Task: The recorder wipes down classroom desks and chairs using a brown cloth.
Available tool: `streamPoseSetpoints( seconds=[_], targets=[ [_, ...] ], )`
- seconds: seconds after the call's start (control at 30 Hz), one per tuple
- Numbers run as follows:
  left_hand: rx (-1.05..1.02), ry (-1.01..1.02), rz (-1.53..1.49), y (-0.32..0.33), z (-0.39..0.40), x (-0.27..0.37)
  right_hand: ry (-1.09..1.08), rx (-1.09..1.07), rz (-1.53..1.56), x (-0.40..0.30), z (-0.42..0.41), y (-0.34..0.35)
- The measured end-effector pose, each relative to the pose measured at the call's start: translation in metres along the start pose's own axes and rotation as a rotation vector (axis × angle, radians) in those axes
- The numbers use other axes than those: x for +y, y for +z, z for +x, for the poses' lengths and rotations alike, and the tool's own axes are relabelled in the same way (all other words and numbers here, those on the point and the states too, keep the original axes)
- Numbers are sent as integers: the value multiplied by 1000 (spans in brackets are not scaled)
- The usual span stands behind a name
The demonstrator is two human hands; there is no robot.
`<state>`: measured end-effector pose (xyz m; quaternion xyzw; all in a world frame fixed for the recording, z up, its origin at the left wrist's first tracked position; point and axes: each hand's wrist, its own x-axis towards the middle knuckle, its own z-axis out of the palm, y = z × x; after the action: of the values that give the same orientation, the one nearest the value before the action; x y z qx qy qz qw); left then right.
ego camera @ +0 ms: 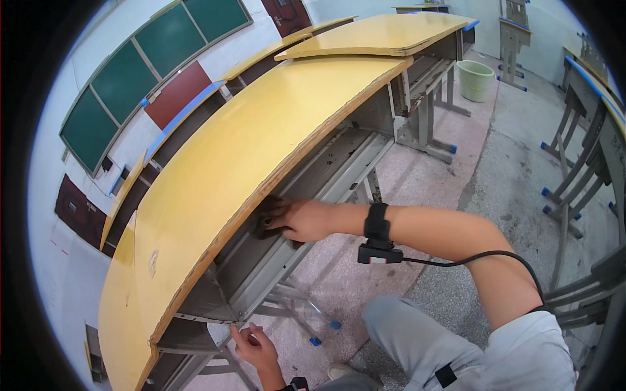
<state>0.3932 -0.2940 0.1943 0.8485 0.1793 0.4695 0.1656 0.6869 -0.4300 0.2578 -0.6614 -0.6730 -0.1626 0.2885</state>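
My right hand (305, 220) reaches into the open storage compartment (337, 159) under a yellow wooden desktop (234, 151). Its fingers press down on a dark, crumpled cloth (266, 229) against the grey metal floor of the compartment. The desktop's edge and the shadow partly hide the cloth. My left hand (257, 344) is low, beside the near bottom corner of the same desk. Its fingers are loosely curled and apart, with nothing seen between them. Whether its fingertips touch the metal corner is unclear.
Another yellow-topped desk (381, 36) adjoins at the far end. A pale green bucket (475, 80) stands on the floor beyond. More desks (599, 127) line the right side. From a black strap on my right wrist, a cable (489, 253) runs along the arm. Green chalkboards (166, 44) hang on the wall.
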Motion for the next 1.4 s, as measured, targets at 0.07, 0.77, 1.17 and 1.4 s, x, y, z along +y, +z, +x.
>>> streamPoseSetpoints(
  seconds=[0.07, 0.77, 1.17, 1.4],
  targets=[
    [-18, -51, 19, -3, -1, 0, 147, -65, 92, -4, -15, -18],
    [-236, 760, 231, 38, 18, 86, 571, 430, -278, 72, -86, -77],
    [-303, 289, 531, 72, 120, 96, 519, 517, -297, 67, -89, -79],
    [-407, 215, 439, 71, 118, 92, 512, 506, -400, 71, -83, -79]
  ],
)
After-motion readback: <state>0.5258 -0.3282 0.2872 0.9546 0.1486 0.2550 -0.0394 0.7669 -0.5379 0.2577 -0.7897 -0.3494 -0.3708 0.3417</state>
